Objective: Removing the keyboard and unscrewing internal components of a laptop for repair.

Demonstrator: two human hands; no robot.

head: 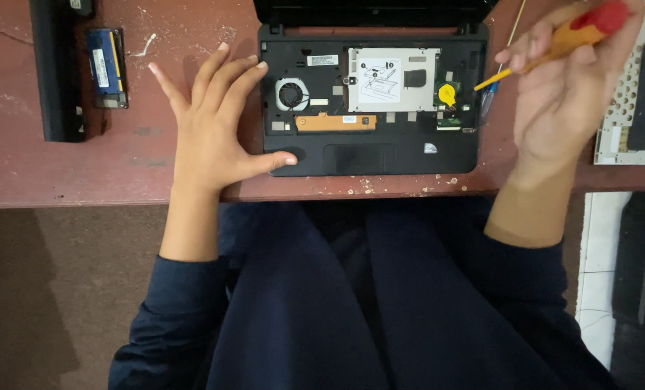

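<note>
An opened black laptop (380, 155) lies on the reddish table, its inside bare: a small round fan (292, 94), a silver drive cover (393, 79) and a yellow coin cell (447, 93). My left hand (210, 119) rests flat with fingers spread on the table at the laptop's left edge, thumb touching its front corner. My right hand (564, 90) is raised over the laptop's right side, gripping a screwdriver (553, 45) with a red and orange handle; its tip points down-left toward the coin cell.
A long black battery (56, 68) and a blue memory module (105, 65) lie at the table's left. A perforated pale panel (637, 94) lies at the right. The table's front edge (84, 204) runs above my dark-sleeved lap.
</note>
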